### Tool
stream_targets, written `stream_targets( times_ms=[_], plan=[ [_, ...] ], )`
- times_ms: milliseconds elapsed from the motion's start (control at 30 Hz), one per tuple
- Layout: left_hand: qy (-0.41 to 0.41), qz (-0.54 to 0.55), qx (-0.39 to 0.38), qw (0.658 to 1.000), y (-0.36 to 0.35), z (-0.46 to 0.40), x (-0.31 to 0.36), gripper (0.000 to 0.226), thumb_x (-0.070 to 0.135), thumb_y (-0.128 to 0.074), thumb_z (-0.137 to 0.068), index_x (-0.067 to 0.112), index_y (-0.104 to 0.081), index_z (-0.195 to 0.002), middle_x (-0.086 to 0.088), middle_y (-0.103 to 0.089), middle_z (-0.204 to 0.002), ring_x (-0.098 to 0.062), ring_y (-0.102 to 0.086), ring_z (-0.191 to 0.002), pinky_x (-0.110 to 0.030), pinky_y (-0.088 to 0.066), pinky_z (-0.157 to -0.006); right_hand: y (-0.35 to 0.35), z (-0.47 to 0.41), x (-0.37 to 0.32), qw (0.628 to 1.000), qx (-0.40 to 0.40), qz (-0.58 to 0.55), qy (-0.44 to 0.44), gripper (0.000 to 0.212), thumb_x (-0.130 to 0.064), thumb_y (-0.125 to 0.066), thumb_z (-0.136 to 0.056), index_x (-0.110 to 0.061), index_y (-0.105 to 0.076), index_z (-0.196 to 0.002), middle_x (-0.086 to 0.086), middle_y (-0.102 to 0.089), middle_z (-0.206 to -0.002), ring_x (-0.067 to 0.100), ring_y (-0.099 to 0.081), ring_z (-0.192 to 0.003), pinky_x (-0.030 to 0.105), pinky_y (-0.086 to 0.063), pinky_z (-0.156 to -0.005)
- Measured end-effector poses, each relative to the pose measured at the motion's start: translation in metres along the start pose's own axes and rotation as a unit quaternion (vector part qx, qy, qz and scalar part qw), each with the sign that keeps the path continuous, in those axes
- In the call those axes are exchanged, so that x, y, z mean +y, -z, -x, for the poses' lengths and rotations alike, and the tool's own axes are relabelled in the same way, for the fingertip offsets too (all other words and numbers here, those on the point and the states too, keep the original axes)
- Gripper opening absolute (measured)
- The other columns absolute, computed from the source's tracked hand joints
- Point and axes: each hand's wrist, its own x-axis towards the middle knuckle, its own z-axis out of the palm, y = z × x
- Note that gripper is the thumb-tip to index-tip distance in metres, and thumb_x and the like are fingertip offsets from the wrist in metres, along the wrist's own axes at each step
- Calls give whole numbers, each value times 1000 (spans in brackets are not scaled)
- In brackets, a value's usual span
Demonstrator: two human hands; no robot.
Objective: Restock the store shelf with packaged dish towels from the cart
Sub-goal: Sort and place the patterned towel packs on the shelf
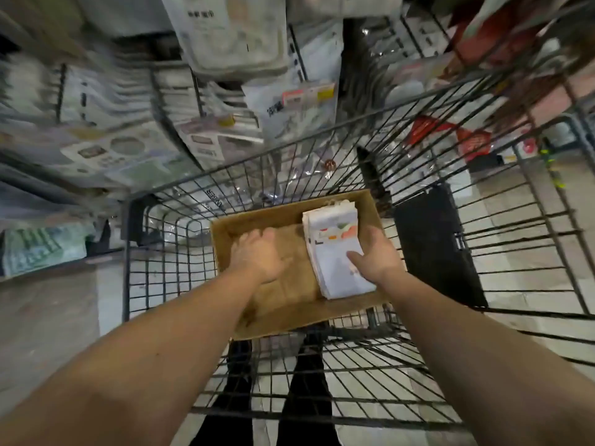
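Packaged dish towels (pixel 338 252) lie stacked in the right half of the cardboard box (pixel 257 217) inside our wire cart (pixel 483 220). Our right hand (pixel 373 255) holds the stack, thumb on top, fingers around its right edge. Our left hand (pixel 257 255) rests with relaxed fingers on the box bottom, gripping nothing.

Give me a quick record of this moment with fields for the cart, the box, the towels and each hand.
cart: wire cart, seen from above, holding the box
box: open cardboard box, its left part bare
towels: stack of white packaged towels lying flat in the box's right part
left hand: left hand palm down over the bare left part of the box, holding nothing
right hand: right hand grips the stack's right edge, thumb on top
shelf: shelves with packaged goods beyond the cart, blurred
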Motion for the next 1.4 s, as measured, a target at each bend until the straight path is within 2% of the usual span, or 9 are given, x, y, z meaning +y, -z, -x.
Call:
stream_targets(
  times_ms=[200, 367, 467, 633, 833, 1000, 1133, 1267, 1400],
  plan=[
    [32, 18, -31, 999, -31, -57, 23, 79, 57, -58, -88, 15, -30, -149, -15, -37, -151, -37, -34, -139, -45, -33, -112, -13, -77, 7, 999, -27, -21, 9, 57, -28, -68, -92, -25, -38, -141, 4, -56, -133, 30, -56, -122, 39, -49, -91],
    [57, 36, -54, 996, -49, -91, 28, 83, 54, -58, -91, 16, -23, -156, -13, -24, -160, -33, -23, -146, -44, -28, -116, -36, -128, 9, 998, -35, -48, -16, 62, -22, -64, -95, -23, -32, -148, 6, -58, -132, 29, -57, -121, 37, -46, -99],
    [37, 71, -57, 995, -61, -106, 30, 77, 50, -61, -89, 18, -31, -152, -12, -34, -157, -31, -30, -144, -44, -32, -116, -52, -149, 14, 996, -33, -82, -27, 61, -21, -63, -94, -21, -34, -148, 5, -59, -130, 26, -57, -121, 36, -45, -100],
    [49, 167, -50, 983, -73, -119, 37, 70, 48, -68, -86, 26, -40, -146, -7, -52, -142, -31, -49, -128, -42, -45, -105, -63, -159, 19, 982, 6, -183, -47, 28, -16, -62, -94, -30, -47, -113, -8, -57, -108, 16, -57, -107, 29, -43, -84],
    [77, 333, -51, 938, -80, -134, 46, 71, 30, -79, -83, 17, -42, -142, -1, -55, -137, -16, -53, -120, -27, -43, -88, -56, -161, 22, 979, -61, -195, -1, 31, -22, -69, -91, -28, -56, -118, -8, -63, -115, 13, -61, -105, 31, -52, -87],
    [146, 520, -59, 840, -88, -135, 36, 65, 14, -84, -77, 13, -51, -133, 0, -63, -126, -18, -61, -114, -29, -55, -85, -47, -150, 19, 954, -162, -249, 41, 20, -15, -70, -90, -23, -59, -105, -9, -67, -99, 9, -68, -96, 26, -59, -79],
    [147, 541, -61, 826, -91, -127, 21, 35, 16, -73, -89, 15, -62, -122, 4, -67, -115, -6, -64, -93, -15, -49, -65, -62, -151, 17, 952, -54, -302, -2, 37, -8, -76, -82, -23, -51, -105, -3, -62, -103, 14, -64, -99, 18, -54, -75],
    [161, 550, -63, 817, -93, -120, 2, 23, 17, -70, -91, 23, -63, -113, 2, -68, -119, -17, -65, -107, -35, -55, -89, -75, -159, 10, 977, 31, -212, -5, 50, -13, -57, -96, -20, -38, -142, -9, -52, -116, 7, -56, -101, 19, -41, -91],
    [159, 562, -53, 810, -90, -113, -5, 23, 16, -69, -92, 25, -62, -112, 0, -67, -124, -19, -63, -109, -38, -53, -95, -77, -167, 4, 992, -9, -127, -26, 46, -15, -62, -91, -16, -46, -135, 5, -62, -119, 22, -62, -106, 30, -49, -89]
  ],
)
